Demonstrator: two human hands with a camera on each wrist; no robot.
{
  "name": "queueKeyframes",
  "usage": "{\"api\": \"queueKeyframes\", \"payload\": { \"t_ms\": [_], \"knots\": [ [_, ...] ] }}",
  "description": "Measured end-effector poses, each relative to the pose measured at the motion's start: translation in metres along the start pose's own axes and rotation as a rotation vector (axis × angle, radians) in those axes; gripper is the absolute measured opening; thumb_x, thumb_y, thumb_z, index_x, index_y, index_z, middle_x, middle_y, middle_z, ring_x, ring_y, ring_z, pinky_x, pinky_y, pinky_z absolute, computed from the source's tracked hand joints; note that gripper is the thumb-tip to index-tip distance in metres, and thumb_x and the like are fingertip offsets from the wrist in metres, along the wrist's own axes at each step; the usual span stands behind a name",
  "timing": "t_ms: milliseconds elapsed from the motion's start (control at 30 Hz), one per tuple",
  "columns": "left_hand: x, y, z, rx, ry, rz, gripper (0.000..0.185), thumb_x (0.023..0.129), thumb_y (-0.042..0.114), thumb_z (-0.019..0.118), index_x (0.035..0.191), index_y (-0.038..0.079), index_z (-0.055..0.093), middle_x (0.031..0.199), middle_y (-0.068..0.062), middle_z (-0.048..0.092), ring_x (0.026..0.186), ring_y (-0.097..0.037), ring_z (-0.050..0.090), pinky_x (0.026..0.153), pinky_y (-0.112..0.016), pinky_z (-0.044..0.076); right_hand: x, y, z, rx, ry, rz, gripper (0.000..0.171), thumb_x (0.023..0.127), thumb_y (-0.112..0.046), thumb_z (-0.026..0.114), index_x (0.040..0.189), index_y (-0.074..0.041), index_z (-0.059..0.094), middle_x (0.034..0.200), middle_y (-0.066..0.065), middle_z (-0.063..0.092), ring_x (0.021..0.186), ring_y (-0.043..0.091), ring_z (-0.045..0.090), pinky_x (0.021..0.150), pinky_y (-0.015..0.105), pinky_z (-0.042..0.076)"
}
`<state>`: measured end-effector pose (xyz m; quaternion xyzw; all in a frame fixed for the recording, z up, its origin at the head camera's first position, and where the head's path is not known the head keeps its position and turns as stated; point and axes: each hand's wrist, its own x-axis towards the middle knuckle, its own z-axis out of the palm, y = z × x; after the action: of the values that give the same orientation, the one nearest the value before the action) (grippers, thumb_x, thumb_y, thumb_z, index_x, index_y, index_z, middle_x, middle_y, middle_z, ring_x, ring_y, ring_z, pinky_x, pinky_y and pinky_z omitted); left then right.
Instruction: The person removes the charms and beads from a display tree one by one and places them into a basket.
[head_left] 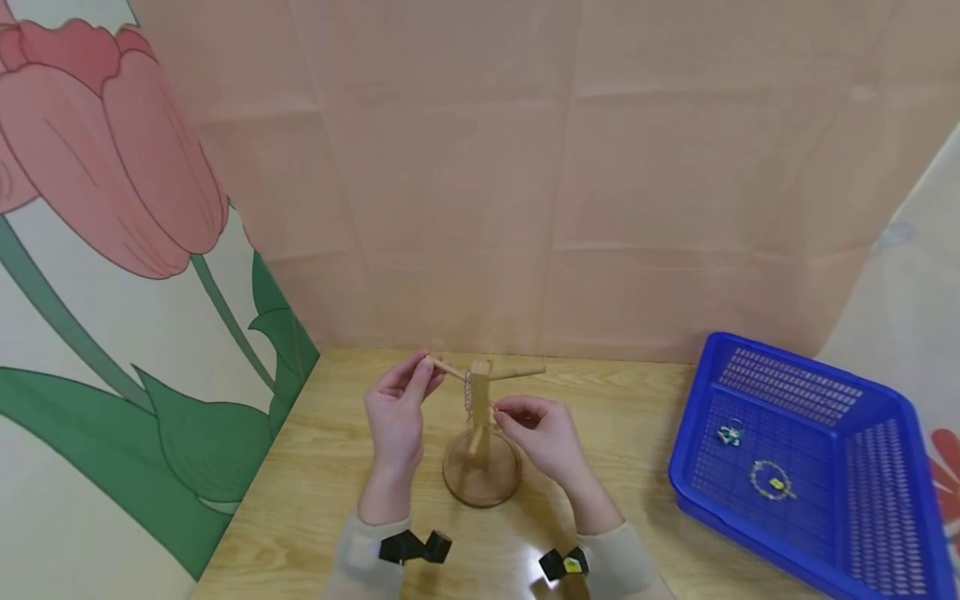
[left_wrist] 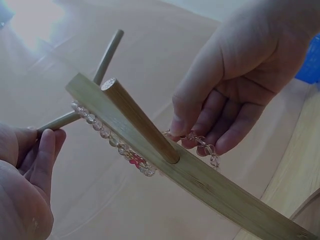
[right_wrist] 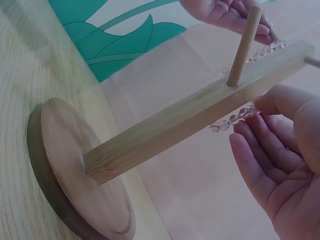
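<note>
A wooden stand with a round base and several pegs stands upright on the table. My left hand pinches the tip of its left peg between thumb and fingers. A bracelet of clear, pinkish beads hangs over that peg close to the post, with a small red piece among the beads. To the right of the post, my right hand pinches part of the bead strand between thumb and fingertips, as the right wrist view shows at the beads. The post hides the middle of the strand.
At the right stands a blue plastic basket. In it lie a green-and-white beaded piece and a pale bracelet with a yellow charm. A pinkish cloth hangs behind the wooden table.
</note>
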<state>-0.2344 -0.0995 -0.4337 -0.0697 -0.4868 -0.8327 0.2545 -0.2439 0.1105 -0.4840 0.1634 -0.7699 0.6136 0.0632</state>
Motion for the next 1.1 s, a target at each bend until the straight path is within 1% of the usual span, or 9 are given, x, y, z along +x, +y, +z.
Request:
{"api": "queueKeyframes", "payload": {
  "t_ms": [200, 233, 267, 433, 467, 500, 700, 1000, 1100],
  "knots": [
    [0.001, 0.0, -0.001, -0.012, -0.008, 0.003, 0.012, 0.101, -0.003, 0.072, 0.111, -0.002, 0.08, 0.1, -0.014, 0.081, 0.092, -0.02, 0.08, 0.088, -0.035, 0.068, 0.0, 0.0, -0.002, -0.016, -0.002, 0.005, 0.011, 0.094, 0.0, 0.081, 0.104, -0.005, 0.082, 0.097, 0.006, 0.08, 0.086, 0.017, 0.074, 0.077, 0.024, 0.066],
    [0.001, -0.001, -0.001, -0.015, -0.009, 0.005, 0.013, 0.101, -0.003, 0.072, 0.11, -0.001, 0.08, 0.101, -0.017, 0.08, 0.092, -0.02, 0.08, 0.088, -0.035, 0.068, 0.0, 0.0, -0.003, -0.02, -0.002, 0.008, 0.011, 0.094, 0.0, 0.081, 0.104, -0.005, 0.082, 0.097, 0.006, 0.08, 0.086, 0.018, 0.074, 0.077, 0.024, 0.066],
    [0.001, 0.0, -0.001, -0.018, -0.01, 0.005, 0.013, 0.101, -0.004, 0.072, 0.11, -0.001, 0.08, 0.101, -0.017, 0.08, 0.092, -0.02, 0.08, 0.087, -0.035, 0.068, 0.0, 0.0, -0.003, -0.025, -0.002, 0.011, 0.011, 0.094, -0.001, 0.081, 0.104, -0.005, 0.082, 0.097, 0.006, 0.079, 0.086, 0.018, 0.074, 0.077, 0.024, 0.066],
    [0.002, -0.002, 0.001, -0.03, -0.02, 0.007, 0.015, 0.1, -0.007, 0.071, 0.109, 0.002, 0.081, 0.1, -0.016, 0.08, 0.091, -0.019, 0.08, 0.086, -0.034, 0.068, -0.001, -0.001, -0.009, -0.043, 0.012, 0.029, 0.01, 0.095, -0.003, 0.081, 0.105, -0.004, 0.081, 0.097, 0.006, 0.079, 0.086, 0.017, 0.073, 0.077, 0.023, 0.065],
    [0.002, -0.003, 0.002, -0.032, -0.023, 0.007, 0.016, 0.1, -0.007, 0.071, 0.109, 0.002, 0.081, 0.099, -0.013, 0.081, 0.091, -0.019, 0.08, 0.086, -0.033, 0.068, -0.001, -0.001, -0.01, -0.046, 0.017, 0.03, 0.011, 0.095, -0.003, 0.081, 0.105, -0.004, 0.081, 0.097, 0.005, 0.079, 0.086, 0.017, 0.073, 0.077, 0.023, 0.065],
    [0.002, -0.003, 0.002, -0.033, -0.025, 0.007, 0.016, 0.1, -0.007, 0.071, 0.109, 0.002, 0.081, 0.099, -0.013, 0.081, 0.091, -0.019, 0.08, 0.086, -0.033, 0.068, -0.001, -0.001, -0.011, -0.043, 0.021, 0.032, 0.011, 0.095, -0.003, 0.081, 0.105, -0.003, 0.081, 0.097, 0.005, 0.079, 0.085, 0.017, 0.073, 0.077, 0.023, 0.065],
    [-0.001, -0.004, 0.0, -0.017, -0.017, -0.003, 0.014, 0.1, -0.005, 0.071, 0.111, -0.001, 0.079, 0.101, -0.019, 0.08, 0.092, -0.02, 0.08, 0.087, -0.034, 0.068, -0.004, -0.002, -0.01, -0.026, 0.016, 0.031, 0.009, 0.094, -0.003, 0.082, 0.103, -0.005, 0.081, 0.095, 0.006, 0.079, 0.084, 0.017, 0.073, 0.076, 0.023, 0.065],
    [0.0, -0.004, -0.002, -0.015, -0.006, 0.013, 0.013, 0.101, -0.003, 0.072, 0.112, -0.005, 0.078, 0.104, -0.025, 0.078, 0.092, -0.02, 0.08, 0.088, -0.034, 0.068, 0.001, -0.004, -0.005, -0.085, 0.026, -0.031, 0.009, 0.095, -0.004, 0.081, 0.103, -0.008, 0.082, 0.096, 0.003, 0.079, 0.086, 0.017, 0.073, 0.078, 0.025, 0.066],
    [0.0, -0.003, -0.002, -0.016, -0.006, 0.01, 0.013, 0.101, -0.003, 0.072, 0.111, -0.003, 0.079, 0.103, -0.022, 0.079, 0.092, -0.02, 0.079, 0.088, -0.034, 0.067, 0.005, -0.002, -0.004, -0.107, 0.03, -0.06, 0.008, 0.095, -0.004, 0.081, 0.102, -0.009, 0.081, 0.094, 0.002, 0.078, 0.085, 0.016, 0.073, 0.078, 0.025, 0.066]
  ]
}}
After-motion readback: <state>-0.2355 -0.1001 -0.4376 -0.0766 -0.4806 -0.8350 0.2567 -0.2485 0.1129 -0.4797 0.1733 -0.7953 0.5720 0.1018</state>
